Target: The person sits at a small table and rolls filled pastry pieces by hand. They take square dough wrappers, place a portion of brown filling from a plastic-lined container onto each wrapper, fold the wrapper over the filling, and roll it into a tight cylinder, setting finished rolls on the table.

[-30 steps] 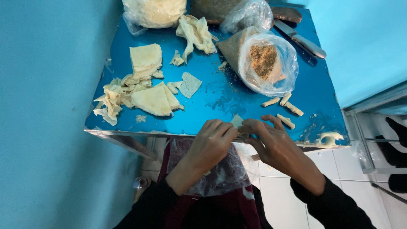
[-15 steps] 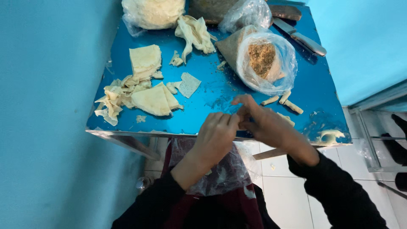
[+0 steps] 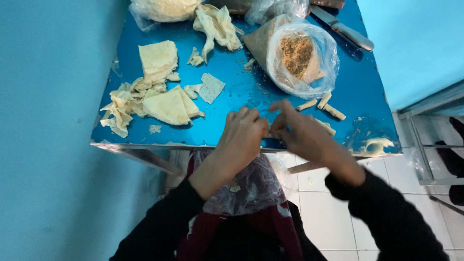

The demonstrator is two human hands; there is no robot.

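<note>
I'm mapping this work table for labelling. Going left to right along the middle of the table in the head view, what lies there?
Heap of torn wrapper scraps → folded wrapper triangles → small speckled wrapper piece → clear bag of crumbly brown filling → finished small rolls.

A blue table (image 3: 241,92) with a shiny top fills the upper middle of the frame. On its left part lies a heap of pale thin pastry sheets (image 3: 150,92), some folded in triangles, some torn in strips. A small square piece of pastry (image 3: 211,87) lies just right of the heap. In the upper middle a crumpled pastry sheet (image 3: 216,24) lies, and at the upper left a plastic bag with pale dough (image 3: 162,9). Right of centre stands an open plastic bag with brown crumbly filling (image 3: 297,55). Below it lie some small rolled pastry sticks (image 3: 325,107). A knife (image 3: 343,28) lies at the upper right. A pale smear of paste (image 3: 374,144) sits at the lower right corner.
</note>
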